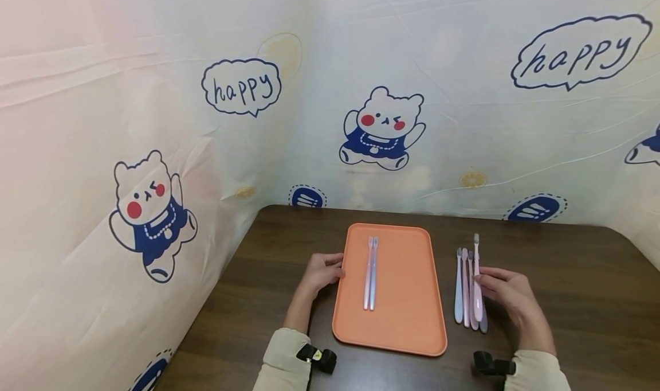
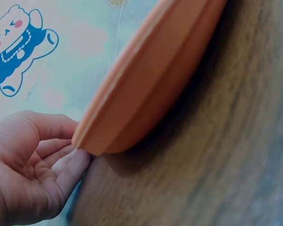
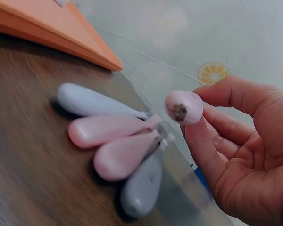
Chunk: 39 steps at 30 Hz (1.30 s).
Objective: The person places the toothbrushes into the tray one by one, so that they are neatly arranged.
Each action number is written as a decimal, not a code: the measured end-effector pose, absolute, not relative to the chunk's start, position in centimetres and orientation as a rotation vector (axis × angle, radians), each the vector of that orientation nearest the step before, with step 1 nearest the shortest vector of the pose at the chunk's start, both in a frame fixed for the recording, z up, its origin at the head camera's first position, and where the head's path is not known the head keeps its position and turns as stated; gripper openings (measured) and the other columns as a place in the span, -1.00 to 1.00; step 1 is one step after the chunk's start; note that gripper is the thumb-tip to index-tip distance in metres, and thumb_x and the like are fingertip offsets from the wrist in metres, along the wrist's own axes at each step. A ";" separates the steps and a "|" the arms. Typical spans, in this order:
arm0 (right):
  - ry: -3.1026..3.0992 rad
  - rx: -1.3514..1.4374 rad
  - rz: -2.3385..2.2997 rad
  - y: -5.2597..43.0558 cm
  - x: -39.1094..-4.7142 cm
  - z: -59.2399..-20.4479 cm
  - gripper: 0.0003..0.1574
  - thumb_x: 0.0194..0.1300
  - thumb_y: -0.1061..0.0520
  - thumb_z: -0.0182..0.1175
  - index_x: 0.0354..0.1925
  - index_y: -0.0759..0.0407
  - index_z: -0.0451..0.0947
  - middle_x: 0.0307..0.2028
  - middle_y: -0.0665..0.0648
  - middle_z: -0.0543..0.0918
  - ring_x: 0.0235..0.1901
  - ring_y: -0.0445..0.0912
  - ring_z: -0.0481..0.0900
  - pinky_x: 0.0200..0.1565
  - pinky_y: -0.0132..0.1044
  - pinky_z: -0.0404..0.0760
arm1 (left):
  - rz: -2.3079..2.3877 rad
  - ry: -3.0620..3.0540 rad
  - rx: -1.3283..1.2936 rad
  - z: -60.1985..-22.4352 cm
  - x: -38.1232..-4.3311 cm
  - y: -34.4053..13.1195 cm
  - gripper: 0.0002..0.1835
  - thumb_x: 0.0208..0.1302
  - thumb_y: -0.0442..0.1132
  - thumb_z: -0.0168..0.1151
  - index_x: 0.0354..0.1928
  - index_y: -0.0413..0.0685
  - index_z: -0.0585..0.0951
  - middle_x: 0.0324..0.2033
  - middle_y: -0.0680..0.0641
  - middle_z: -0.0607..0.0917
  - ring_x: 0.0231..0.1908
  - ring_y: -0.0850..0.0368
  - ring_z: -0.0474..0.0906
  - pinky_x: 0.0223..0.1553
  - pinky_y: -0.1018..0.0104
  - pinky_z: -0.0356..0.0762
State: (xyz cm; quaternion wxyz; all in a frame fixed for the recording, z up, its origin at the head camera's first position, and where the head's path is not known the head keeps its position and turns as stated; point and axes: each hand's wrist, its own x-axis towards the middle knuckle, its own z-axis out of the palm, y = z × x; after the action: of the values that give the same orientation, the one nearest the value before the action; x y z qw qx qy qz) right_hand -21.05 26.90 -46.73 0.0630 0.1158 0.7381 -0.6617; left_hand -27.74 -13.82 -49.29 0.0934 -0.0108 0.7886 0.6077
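Observation:
An orange tray [image 1: 404,288] lies on the table, with a pink toothbrush [image 1: 368,279] and a blue toothbrush [image 1: 373,279] side by side on its left half. My left hand [image 1: 321,272] holds the tray's left rim between thumb and fingers, as the left wrist view shows. Right of the tray, my right hand [image 1: 510,294] pinches a pale pink toothbrush [image 3: 186,106] between thumb and forefinger, raised above the others. Below it lie a light blue toothbrush [image 3: 94,100], two pink toothbrushes [image 3: 104,131] and a grey one [image 3: 144,183], their handles fanned towards me.
The dark brown wooden table [image 1: 577,299] extends to both sides of the tray. Behind and left of it hangs a pale curtain [image 1: 309,121] printed with bears and the word happy. Black straps with small cameras [image 1: 325,360] sit on both wrists.

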 end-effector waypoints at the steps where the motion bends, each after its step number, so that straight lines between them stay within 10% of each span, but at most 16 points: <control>1: 2.244 0.354 -1.971 26.7 -21.1 -46.6 -0.49 0.38 0.22 0.25 0.19 0.52 0.52 -0.32 -0.23 0.68 -0.30 -0.40 0.67 -0.18 -0.47 0.72 | 1.802 2.342 -0.033 -49.3 -27.7 -13.8 -0.43 0.08 -0.50 0.30 0.23 -0.32 0.60 0.19 -0.36 0.66 0.11 -0.07 0.70 -0.09 0.14 0.77; 6: 2.318 0.358 -1.844 25.5 -21.4 -46.3 -0.26 0.40 0.12 0.25 0.34 0.58 0.34 -0.17 -0.11 0.68 -0.27 -0.42 0.65 -0.12 -0.43 0.74 | 1.806 2.334 -0.031 -49.3 -27.8 -13.8 -0.43 0.08 -0.51 0.29 0.23 -0.33 0.60 0.19 -0.35 0.66 0.15 -0.10 0.68 -0.08 0.14 0.77; 39: 2.350 0.244 -1.780 21.9 -22.0 -46.3 -0.35 0.39 0.16 0.25 0.28 0.56 0.41 -0.13 0.04 0.77 -0.24 -0.34 0.66 -0.12 -0.37 0.75 | 1.852 2.337 0.016 -49.1 -27.6 -13.7 -0.42 0.04 -0.55 0.28 0.22 -0.43 0.58 0.21 -0.42 0.62 0.26 -0.21 0.58 0.00 0.13 0.74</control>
State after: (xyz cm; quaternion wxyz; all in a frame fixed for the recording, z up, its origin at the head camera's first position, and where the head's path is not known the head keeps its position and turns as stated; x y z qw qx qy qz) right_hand -22.04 21.94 -46.33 0.0916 0.0820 0.7912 -0.5991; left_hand -27.62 -13.70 -49.06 0.0798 0.0053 0.7813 0.6190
